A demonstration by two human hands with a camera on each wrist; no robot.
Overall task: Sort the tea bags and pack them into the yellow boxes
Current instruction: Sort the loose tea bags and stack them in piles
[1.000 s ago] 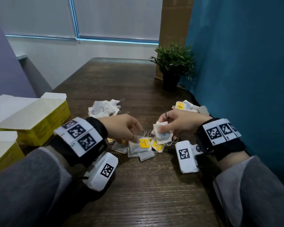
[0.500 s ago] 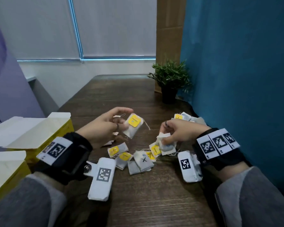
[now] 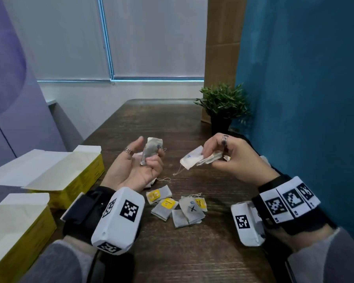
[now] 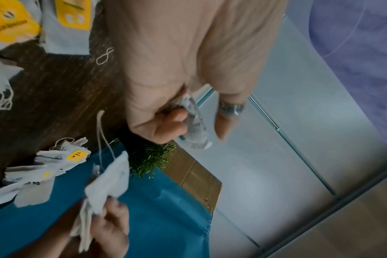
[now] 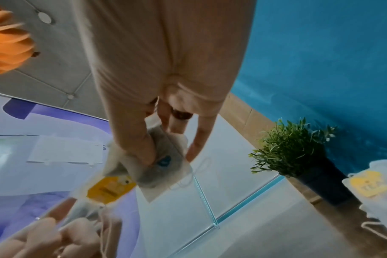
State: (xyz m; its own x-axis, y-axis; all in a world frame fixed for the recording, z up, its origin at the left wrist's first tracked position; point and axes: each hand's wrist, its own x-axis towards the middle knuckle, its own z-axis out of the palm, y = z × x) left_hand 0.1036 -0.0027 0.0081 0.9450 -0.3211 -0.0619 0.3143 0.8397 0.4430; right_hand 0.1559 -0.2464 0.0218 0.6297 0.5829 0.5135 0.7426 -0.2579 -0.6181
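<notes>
My left hand [image 3: 137,166] is raised palm-up above the table and its curled fingers hold one tea bag [image 3: 150,151] upright; the same tea bag [image 4: 193,120] shows in the left wrist view. My right hand [image 3: 231,158] pinches a small stack of tea bags [image 3: 198,160] with a blue mark [image 5: 165,161], a string dangling below. Several loose tea bags [image 3: 178,207], some with yellow tags, lie on the wooden table [image 3: 192,252] between my wrists. Two open yellow boxes [image 3: 84,176] [image 3: 23,231] stand at the left.
A small potted plant [image 3: 223,107] stands at the back right beside a blue partition [image 3: 305,99]. Another heap of tea bags [image 4: 44,167] lies against that partition, behind my right hand. A purple wall rises at the left.
Both hands rose from the pile. The left hand picked up a tea bag, lifted it and turned palm-up. The right hand lifted its stack higher. The head view tilted upward.
</notes>
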